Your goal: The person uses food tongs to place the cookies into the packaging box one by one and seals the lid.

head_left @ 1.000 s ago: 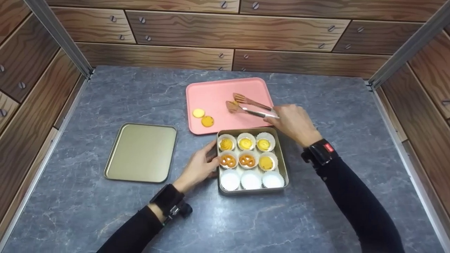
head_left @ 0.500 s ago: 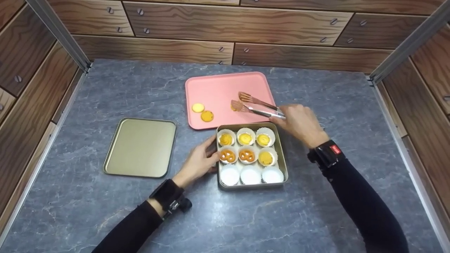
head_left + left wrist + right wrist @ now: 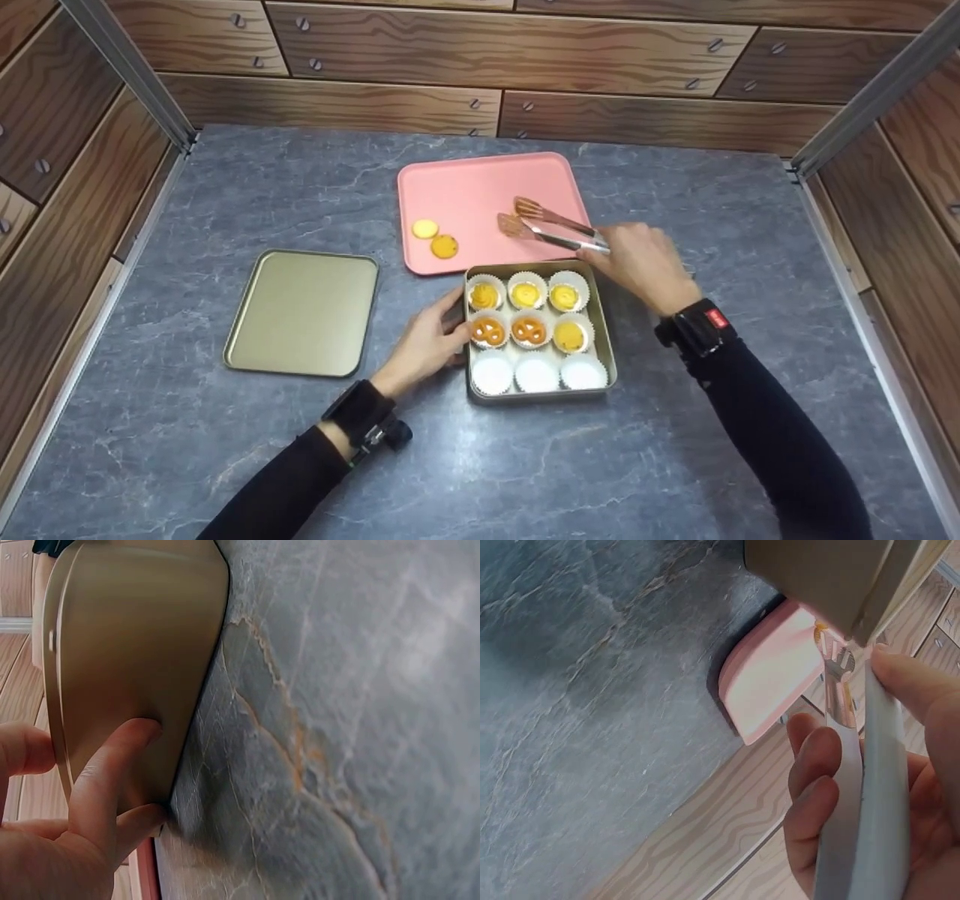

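Observation:
My left hand [image 3: 429,346] rests against the left wall of a square gold tin [image 3: 604,330]. In the left wrist view, its fingertips touch the tin's outer side and rim. My right hand [image 3: 643,264] grips kitchen tongs [image 3: 574,244] with metal handles and brown slotted tips. The tips sit apart over the pink tray [image 3: 465,180]. An orange-yellow bit [image 3: 821,636] shows at them in the right wrist view. Inside the tin are white paper cups: the back two rows hold yellow cookies [image 3: 527,294] and pretzels [image 3: 529,330], and the front row's cups [image 3: 537,373] hold none.
Two round cookies, one pale yellow [image 3: 425,229] and one darker [image 3: 444,246], lie at the tray's front left. A gold lid [image 3: 301,313] lies to the left on the grey marbled table [image 3: 300,195]. Wood-patterned walls [image 3: 390,52] enclose the back and sides.
My right hand and the tongs have shifted slightly right over the tray. The left hand stays at the tin. The whole head view has tilted a little.

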`<action>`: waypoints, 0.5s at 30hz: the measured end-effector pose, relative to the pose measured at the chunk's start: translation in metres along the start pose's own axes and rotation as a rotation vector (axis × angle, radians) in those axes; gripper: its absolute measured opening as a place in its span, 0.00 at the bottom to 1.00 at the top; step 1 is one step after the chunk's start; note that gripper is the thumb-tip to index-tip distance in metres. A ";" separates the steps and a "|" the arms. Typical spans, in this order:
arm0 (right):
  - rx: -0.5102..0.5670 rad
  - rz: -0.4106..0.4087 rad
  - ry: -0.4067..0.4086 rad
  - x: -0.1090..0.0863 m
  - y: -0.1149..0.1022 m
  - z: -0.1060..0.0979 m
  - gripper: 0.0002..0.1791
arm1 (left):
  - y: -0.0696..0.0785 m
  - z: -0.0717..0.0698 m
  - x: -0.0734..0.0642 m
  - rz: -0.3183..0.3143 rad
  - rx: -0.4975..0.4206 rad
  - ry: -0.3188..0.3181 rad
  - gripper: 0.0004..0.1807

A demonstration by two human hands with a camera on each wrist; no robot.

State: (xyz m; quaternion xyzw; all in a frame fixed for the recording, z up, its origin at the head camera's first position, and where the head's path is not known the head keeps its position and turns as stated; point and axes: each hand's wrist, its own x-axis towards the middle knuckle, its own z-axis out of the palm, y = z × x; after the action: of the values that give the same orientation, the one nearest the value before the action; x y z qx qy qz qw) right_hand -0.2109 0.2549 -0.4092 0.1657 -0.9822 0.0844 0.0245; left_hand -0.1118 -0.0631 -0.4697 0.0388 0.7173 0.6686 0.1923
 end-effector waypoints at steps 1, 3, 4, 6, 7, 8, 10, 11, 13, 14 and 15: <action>-0.002 0.007 0.004 -0.001 0.002 -0.001 0.21 | 0.000 0.000 0.000 -0.001 0.003 -0.001 0.42; -0.005 0.018 0.017 -0.004 0.005 -0.002 0.21 | 0.001 0.000 0.000 -0.009 0.008 -0.002 0.42; -0.006 0.022 0.026 -0.005 0.006 -0.002 0.21 | 0.001 0.000 0.001 -0.010 0.009 -0.003 0.42; -0.007 0.030 0.041 -0.007 0.007 -0.001 0.22 | 0.002 0.000 0.001 -0.009 0.011 -0.006 0.43; -0.007 0.031 0.047 -0.007 0.007 0.000 0.23 | 0.002 0.000 0.001 -0.006 0.015 -0.007 0.43; -0.006 0.031 0.053 -0.007 0.006 0.001 0.23 | 0.002 0.000 0.002 -0.002 0.020 -0.006 0.43; -0.006 0.031 0.063 -0.006 0.004 0.003 0.24 | 0.002 -0.001 0.002 0.005 0.030 -0.003 0.42; -0.007 0.036 0.066 -0.006 0.002 0.004 0.24 | 0.002 -0.001 0.001 0.007 0.034 -0.001 0.42; -0.005 0.042 0.073 -0.004 -0.001 0.007 0.24 | 0.001 -0.001 0.001 0.004 0.036 0.001 0.42; -0.006 0.046 0.075 -0.004 -0.003 0.008 0.24 | 0.001 -0.001 0.000 0.002 0.032 0.000 0.42; -0.007 0.051 0.074 -0.004 -0.004 0.009 0.24 | 0.001 -0.001 0.000 0.000 0.029 -0.001 0.42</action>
State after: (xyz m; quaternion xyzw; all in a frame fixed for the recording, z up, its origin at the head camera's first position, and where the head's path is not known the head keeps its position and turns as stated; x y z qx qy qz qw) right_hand -0.2064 0.2511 -0.4180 0.1376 -0.9848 0.0878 0.0593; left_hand -0.1121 -0.0635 -0.4689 0.0418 0.7269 0.6580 0.1922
